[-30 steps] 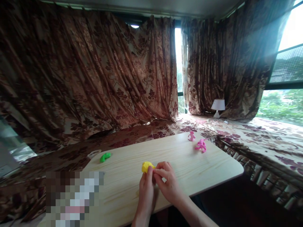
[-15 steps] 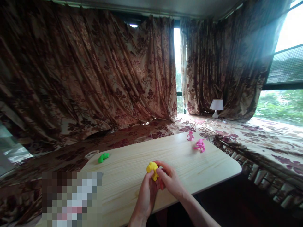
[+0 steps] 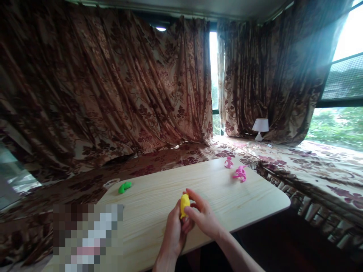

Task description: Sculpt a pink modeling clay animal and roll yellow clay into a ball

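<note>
A lump of yellow modelling clay (image 3: 185,205) is held between both hands above the near part of the wooden table (image 3: 153,200). My left hand (image 3: 174,228) cups it from the left and below, its fingers partly hidden. From the right, my right hand (image 3: 202,215) presses its thumb on the near face, with the fingers curved around the far side. The lump looks narrow and upright. A piece of green clay (image 3: 124,187) lies near the table's far left edge, well away from my hands.
Two pink pieces, a small one (image 3: 228,162) and a larger spread one (image 3: 240,173), sit at the table's far right. A white lamp (image 3: 260,126) stands on the patterned cloth ledge behind. Blurred blocks (image 3: 93,238) cover the near left. Long curtains (image 3: 159,90) hang beyond.
The yellow clay has been turned and now shows a narrower, smoother side. My right thumb has shifted onto its face. The other objects lie as before; the view shifted slightly.
</note>
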Demonstrator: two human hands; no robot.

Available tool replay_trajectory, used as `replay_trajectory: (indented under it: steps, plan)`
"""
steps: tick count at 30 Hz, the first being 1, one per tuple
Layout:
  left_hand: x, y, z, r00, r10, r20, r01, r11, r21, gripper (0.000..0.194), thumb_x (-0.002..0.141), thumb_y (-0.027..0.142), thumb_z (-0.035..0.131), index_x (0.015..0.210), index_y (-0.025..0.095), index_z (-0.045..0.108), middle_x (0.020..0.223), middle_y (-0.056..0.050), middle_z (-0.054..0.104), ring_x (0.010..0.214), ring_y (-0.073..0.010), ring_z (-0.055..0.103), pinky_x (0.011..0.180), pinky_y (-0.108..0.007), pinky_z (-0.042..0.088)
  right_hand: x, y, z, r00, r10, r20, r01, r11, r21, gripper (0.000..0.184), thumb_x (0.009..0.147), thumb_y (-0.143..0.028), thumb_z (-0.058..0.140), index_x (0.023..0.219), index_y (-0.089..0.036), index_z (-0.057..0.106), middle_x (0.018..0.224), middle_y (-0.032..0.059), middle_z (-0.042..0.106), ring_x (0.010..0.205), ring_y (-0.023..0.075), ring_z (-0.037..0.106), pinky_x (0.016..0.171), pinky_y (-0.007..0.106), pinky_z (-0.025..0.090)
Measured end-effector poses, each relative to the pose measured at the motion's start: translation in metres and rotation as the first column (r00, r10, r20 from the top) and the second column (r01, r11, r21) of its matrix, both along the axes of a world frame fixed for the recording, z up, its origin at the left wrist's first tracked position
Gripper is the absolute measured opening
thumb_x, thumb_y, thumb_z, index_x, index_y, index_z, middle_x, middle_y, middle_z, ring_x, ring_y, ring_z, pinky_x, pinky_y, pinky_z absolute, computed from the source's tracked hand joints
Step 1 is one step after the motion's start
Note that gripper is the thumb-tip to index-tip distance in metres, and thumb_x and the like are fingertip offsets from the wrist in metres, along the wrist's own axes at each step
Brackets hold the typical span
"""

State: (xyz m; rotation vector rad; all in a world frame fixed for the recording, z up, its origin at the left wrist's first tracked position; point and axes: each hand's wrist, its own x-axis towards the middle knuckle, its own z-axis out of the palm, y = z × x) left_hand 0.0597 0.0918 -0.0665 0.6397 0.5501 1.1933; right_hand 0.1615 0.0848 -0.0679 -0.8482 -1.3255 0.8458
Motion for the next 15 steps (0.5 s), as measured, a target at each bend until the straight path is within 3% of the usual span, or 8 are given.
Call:
replay_trajectory:
  steps: [2, 4, 7, 10, 15]
  plan:
    - [-0.001, -0.001, 0.003, 1.0, -0.024, -0.02, 0.024, 1.0, -0.016, 0.036, 0.078, 0.049, 0.058, 0.073, 0.013, 0.058, 0.042, 0.008, 0.038, 0.032, -0.0029, 0.031, 0.035, -0.017, 0.022, -0.001, 0.001, -0.002, 0.999, -0.036, 0.002, 0.036, 0.999, -0.002, 0.047, 0.075, -0.03, 0.064, 0.121, -0.025, 0.056, 0.102, 0.0045, 0.066, 0.09, 0.0213, 0.063, 0.073, 0.035, 0.053]
    - [0.0, -0.002, 0.007, 0.999, -0.022, -0.031, 0.022, 1.0, -0.015, 0.04, 0.078, 0.053, 0.055, 0.084, 0.013, 0.061, 0.049, 0.005, 0.048, 0.038, -0.0051, 0.041, 0.038, -0.017, 0.029, -0.002, 0.002, -0.004, 0.989, -0.148, 0.003, 0.148, 0.989, 0.009, 0.044, 0.072, -0.03, 0.066, 0.115, -0.024, 0.059, 0.096, 0.004, 0.066, 0.086, 0.0212, 0.063, 0.071, 0.034, 0.053]
    - [0.004, -0.001, 0.011, 0.996, 0.063, -0.07, -0.061, 0.998, 0.021, 0.044, 0.078, 0.053, 0.054, 0.098, 0.015, 0.061, 0.067, 0.001, 0.059, 0.05, -0.0071, 0.051, 0.042, -0.017, 0.034, -0.002, 0.003, -0.005, 0.965, -0.263, 0.002, 0.263, 0.964, 0.039, 0.041, 0.068, -0.023, 0.068, 0.109, -0.022, 0.061, 0.104, 0.0048, 0.062, 0.099, 0.0227, 0.057, 0.086, 0.038, 0.047]
    - [0.008, 0.003, 0.007, 0.982, 0.158, -0.107, -0.157, 0.987, 0.024, 0.038, 0.077, 0.05, 0.058, 0.091, 0.015, 0.06, 0.063, 0.003, 0.057, 0.048, -0.0059, 0.049, 0.041, -0.016, 0.032, -0.001, 0.002, -0.001, 0.971, -0.237, 0.028, 0.235, 0.97, 0.063, 0.037, 0.066, -0.019, 0.068, 0.102, -0.023, 0.064, 0.103, 0.0039, 0.062, 0.1, 0.0222, 0.055, 0.091, 0.038, 0.042]
    - [0.009, 0.007, -0.003, 0.956, 0.25, -0.15, -0.252, 0.968, 0.006, 0.037, 0.075, 0.052, 0.058, 0.068, 0.017, 0.05, 0.046, 0.008, 0.04, 0.035, -0.0039, 0.035, 0.034, -0.016, 0.022, 0.002, 0.003, 0.0, 0.988, -0.155, 0.024, 0.154, 0.987, 0.04, 0.017, 0.077, -0.026, 0.06, 0.092, -0.021, 0.068, 0.092, 0.0042, 0.066, 0.088, 0.0197, 0.06, 0.08, 0.033, 0.047]
